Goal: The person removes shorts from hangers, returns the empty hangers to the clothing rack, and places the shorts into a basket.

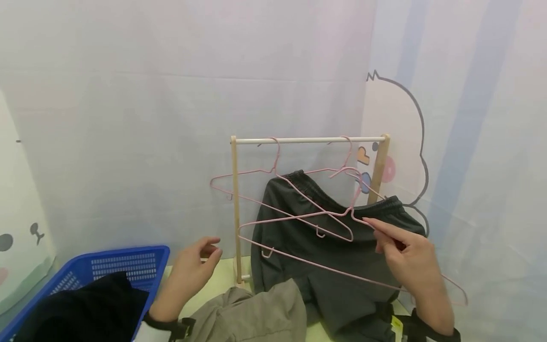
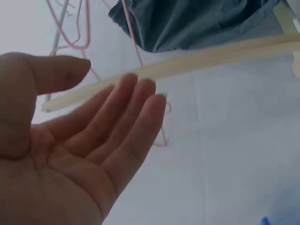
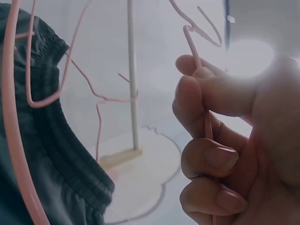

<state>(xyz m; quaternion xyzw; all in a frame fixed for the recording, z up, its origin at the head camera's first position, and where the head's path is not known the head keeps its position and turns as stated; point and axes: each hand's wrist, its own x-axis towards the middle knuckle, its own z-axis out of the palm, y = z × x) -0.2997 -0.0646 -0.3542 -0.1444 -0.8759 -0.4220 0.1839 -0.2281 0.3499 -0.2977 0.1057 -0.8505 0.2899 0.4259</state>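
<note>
My right hand (image 1: pixel 406 251) pinches one shoulder of a pink wire hanger (image 1: pixel 295 217), held up in front of the rack. In the right wrist view the thumb and fingers curl round the thin wire. My left hand (image 1: pixel 192 270) is in the air left of the rack, holding nothing, its fingers loosely bent; the left wrist view shows the open palm. Behind the held hanger, dark grey elastic-waist shorts (image 1: pixel 278 228) hang from a pink hanger on the rack. Another pink hanger (image 1: pixel 222 176) hangs bare on the rack's left part.
A small rack with a white bar (image 1: pixel 307 141) and wooden posts stands on a pale green surface (image 1: pixel 218 280). A grey-beige garment (image 1: pixel 256 313) lies in front of it. At left, a blue basket (image 1: pixel 160 256) holds black cloth (image 1: pixel 85 308). Printed curtains hang behind.
</note>
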